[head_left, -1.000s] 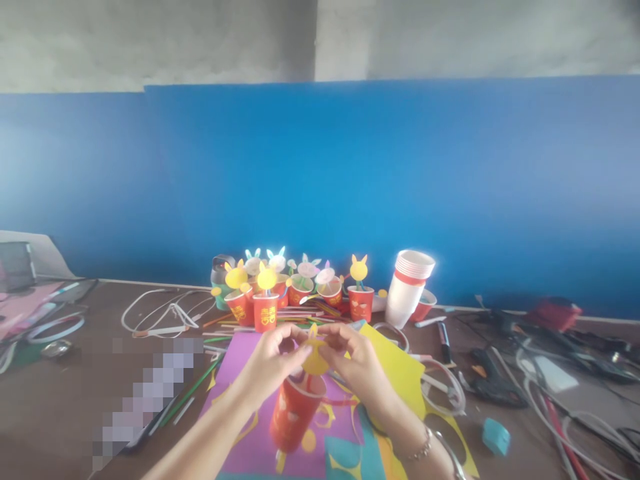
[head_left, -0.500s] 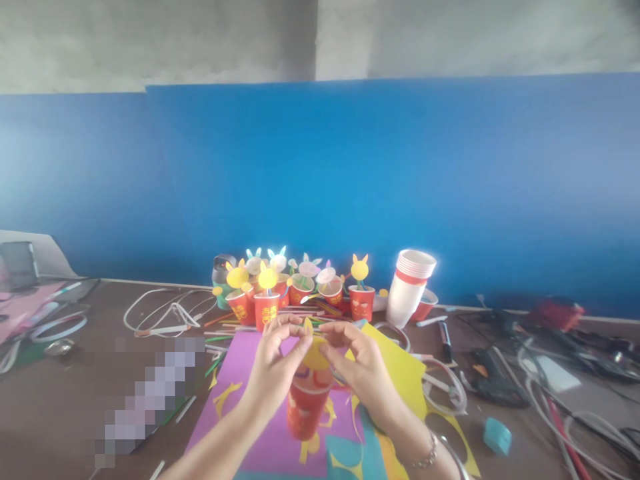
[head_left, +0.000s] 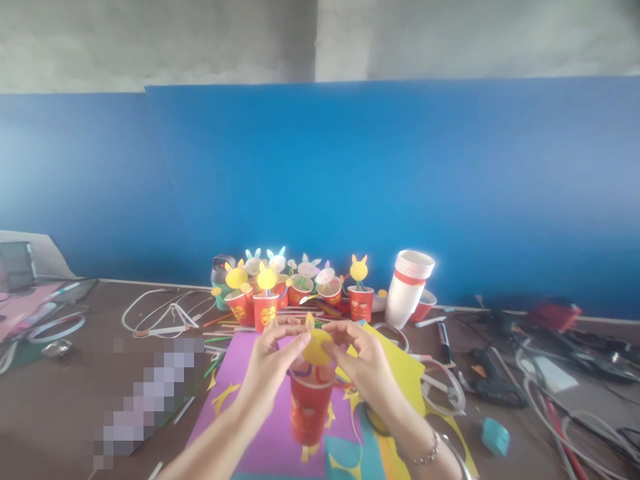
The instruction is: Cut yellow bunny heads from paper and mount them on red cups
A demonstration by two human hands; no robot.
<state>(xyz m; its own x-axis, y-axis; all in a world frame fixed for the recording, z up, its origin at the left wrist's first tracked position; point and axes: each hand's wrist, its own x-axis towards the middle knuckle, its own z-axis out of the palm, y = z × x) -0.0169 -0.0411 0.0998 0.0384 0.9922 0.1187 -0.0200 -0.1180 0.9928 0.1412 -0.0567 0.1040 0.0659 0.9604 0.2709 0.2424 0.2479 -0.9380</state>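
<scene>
Both my hands meet over a red paper cup [head_left: 310, 407] that stands upright on the purple sheet [head_left: 250, 427]. My left hand [head_left: 273, 363] pinches the left edge of a yellow round paper head with small ears [head_left: 316, 347] sitting above the cup's mouth. My right hand [head_left: 363, 363] pinches its right edge, with a bracelet on the wrist. A stick under the paper head goes down into the cup and is mostly hidden.
A row of finished red cups with eared paper heads [head_left: 295, 283] lines the blue wall. A stack of white cups [head_left: 410, 277] stands to their right. Loose straws [head_left: 300, 312], yellow paper [head_left: 400, 367], a glue gun [head_left: 493, 383], cables [head_left: 575, 407] and a teal block [head_left: 496, 437] lie around.
The red cup went from tilted to upright and shifted slightly right. Both hands rose a little with the yellow paper head still pinched between them.
</scene>
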